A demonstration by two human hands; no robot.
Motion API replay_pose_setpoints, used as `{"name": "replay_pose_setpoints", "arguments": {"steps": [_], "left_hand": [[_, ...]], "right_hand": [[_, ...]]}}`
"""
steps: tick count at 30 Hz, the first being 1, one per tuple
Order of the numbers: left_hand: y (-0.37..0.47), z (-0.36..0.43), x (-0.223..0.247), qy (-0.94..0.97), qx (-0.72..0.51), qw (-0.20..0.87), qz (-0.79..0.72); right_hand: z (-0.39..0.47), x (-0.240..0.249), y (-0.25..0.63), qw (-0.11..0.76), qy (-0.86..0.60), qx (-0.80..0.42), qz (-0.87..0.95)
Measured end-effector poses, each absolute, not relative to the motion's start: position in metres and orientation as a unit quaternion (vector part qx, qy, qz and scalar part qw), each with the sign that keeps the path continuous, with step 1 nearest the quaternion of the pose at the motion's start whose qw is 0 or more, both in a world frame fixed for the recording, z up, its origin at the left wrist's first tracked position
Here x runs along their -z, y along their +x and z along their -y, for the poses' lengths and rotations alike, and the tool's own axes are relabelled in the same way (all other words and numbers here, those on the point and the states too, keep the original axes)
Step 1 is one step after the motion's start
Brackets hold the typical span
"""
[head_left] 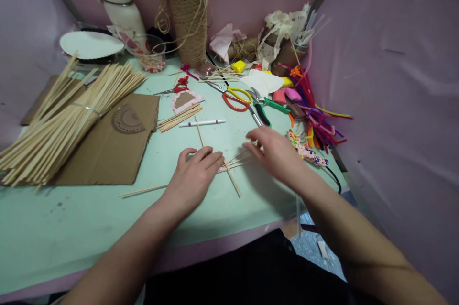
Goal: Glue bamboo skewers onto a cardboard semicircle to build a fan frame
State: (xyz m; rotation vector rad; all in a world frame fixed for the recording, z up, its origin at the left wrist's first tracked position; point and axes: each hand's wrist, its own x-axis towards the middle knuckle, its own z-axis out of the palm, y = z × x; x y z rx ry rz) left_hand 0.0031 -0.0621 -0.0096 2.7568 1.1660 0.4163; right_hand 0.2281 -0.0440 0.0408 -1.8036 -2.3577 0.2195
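Thin wooden sticks lie crossed on the pale green table. My left hand [196, 176] rests palm down over the crossing, its fingers bent and somewhat spread; what lies beneath the palm is hidden. One stick [234, 181] slants out toward the front edge, and another stick [143, 191] reaches out to the left. Just above the right ends of several thin sticks [238, 160] is my right hand [267, 148], thumb and fingertips curled near each other; whether a stick is between them is unclear. Beyond the left hand lies a white pen [202, 123] with red marks.
A large bundle of sticks [79, 114] lies on cardboard [107, 161] at left. Scissors [236, 98], green-handled pliers [276, 105] and a patterned glue gun [306, 152] lie right of centre. Behind stand a twine roll [188, 23] and a white bottle [124, 13].
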Motion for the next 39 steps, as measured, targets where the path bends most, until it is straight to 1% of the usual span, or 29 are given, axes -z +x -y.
{"name": "replay_pose_setpoints", "arguments": {"steps": [3, 7, 13, 20, 28, 34, 39], "left_hand": [[0.003, 0.062, 0.010, 0.911, -0.139, 0.062, -0.383], [0.003, 0.063, 0.010, 0.912, -0.138, 0.062, -0.382], [0.002, 0.062, 0.011, 0.910, -0.128, 0.074, -0.388], [0.003, 0.063, 0.007, 0.907, -0.114, 0.076, -0.397], [0.005, 0.062, 0.007, 0.904, -0.115, 0.072, -0.406], [0.005, 0.063, 0.008, 0.899, -0.132, 0.087, -0.409], [0.004, 0.063, 0.012, 0.902, -0.148, 0.074, -0.398]], "right_hand": [[0.090, -0.032, 0.212, 0.112, -0.530, -0.133, 0.830], [0.115, -0.009, 0.201, 0.128, -0.521, -0.112, 0.836], [0.114, 0.002, 0.198, 0.130, -0.517, -0.097, 0.840], [0.115, 0.005, 0.196, 0.090, -0.497, -0.032, 0.862], [0.114, 0.001, 0.193, 0.053, -0.499, -0.017, 0.865], [0.118, 0.006, 0.191, 0.054, -0.510, -0.017, 0.858], [0.118, 0.005, 0.190, 0.067, -0.519, -0.027, 0.852]]}}
